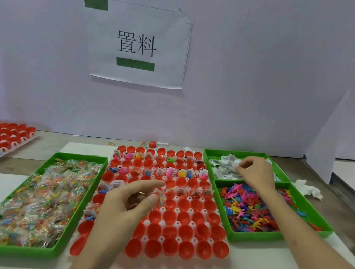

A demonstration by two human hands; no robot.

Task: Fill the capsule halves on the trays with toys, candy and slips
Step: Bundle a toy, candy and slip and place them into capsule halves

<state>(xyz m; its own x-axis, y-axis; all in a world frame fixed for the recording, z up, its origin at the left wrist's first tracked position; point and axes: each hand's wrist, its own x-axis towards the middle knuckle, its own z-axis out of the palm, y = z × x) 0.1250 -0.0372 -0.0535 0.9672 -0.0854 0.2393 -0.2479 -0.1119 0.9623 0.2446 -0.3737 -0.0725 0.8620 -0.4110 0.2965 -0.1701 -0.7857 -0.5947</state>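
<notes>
Left hand hovers over the middle of the white moulded tray, which sits centrally near the table's front edge. Thumb and forefinger pinch a small clear-wrapped candy packet above the red plastic capsule halves. Right hand is in the far green plastic bin toward the table's right edge, fingers curled onto white paper slips. Small coloured plastic toys fill the near green bin. The far tray rows carry toys and slips.

Paper sign: on the wall facing me, large black characters read "置料".
Slips: printing too small for me to read.
</notes>
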